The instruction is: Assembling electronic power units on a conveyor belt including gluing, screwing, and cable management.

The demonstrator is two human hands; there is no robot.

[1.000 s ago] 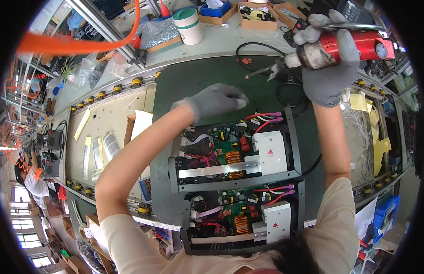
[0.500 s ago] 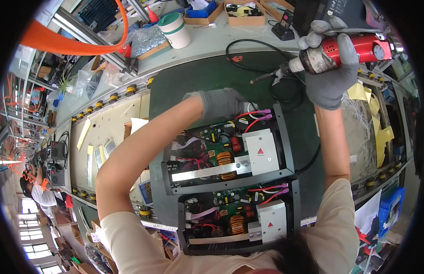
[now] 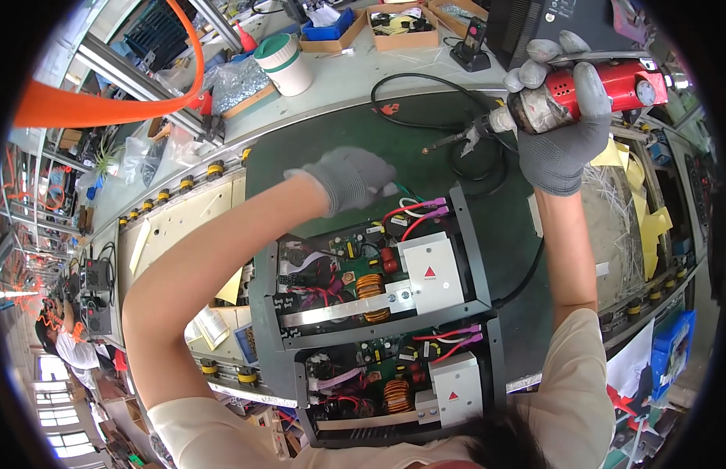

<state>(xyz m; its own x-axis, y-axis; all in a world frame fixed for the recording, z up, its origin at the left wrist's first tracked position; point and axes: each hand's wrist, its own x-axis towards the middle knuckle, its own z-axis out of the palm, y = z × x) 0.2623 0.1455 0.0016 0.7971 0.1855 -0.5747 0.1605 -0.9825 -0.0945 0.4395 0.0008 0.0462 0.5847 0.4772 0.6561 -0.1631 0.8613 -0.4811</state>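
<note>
My right hand [image 3: 570, 133], in a grey glove, grips a red electric screwdriver [image 3: 625, 84] raised at the upper right, its long bit [image 3: 445, 143] pointing left over the green mat. The gloved left hand [image 3: 351, 180], a little blurred, is at the far side of the nearer-to-centre metal case. Its fingers are pinched together at a thin green wire [image 3: 408, 191]. This open case [image 3: 476, 258] holds a circuit board, a copper coil [image 3: 371, 297], a silver plate [image 3: 433, 273] and red wires with purple connectors. A second similar case [image 3: 500, 363] lies closer to me.
A green mat [image 3: 300, 144] lies under the cases, between roller tracks [image 3: 187, 184]. Behind stand a white cup with green lid [image 3: 285, 66], cardboard boxes [image 3: 402, 27] and a black handheld device [image 3: 472, 47]. A black cord [image 3: 378, 90] loops across the mat. An orange strip [image 3: 105, 109] hangs upper left.
My left hand has moved away from the white wire by the purple connectors, slightly left and nearer, to a green wire. The right hand still holds the screwdriver; the whole view has shifted slightly.
</note>
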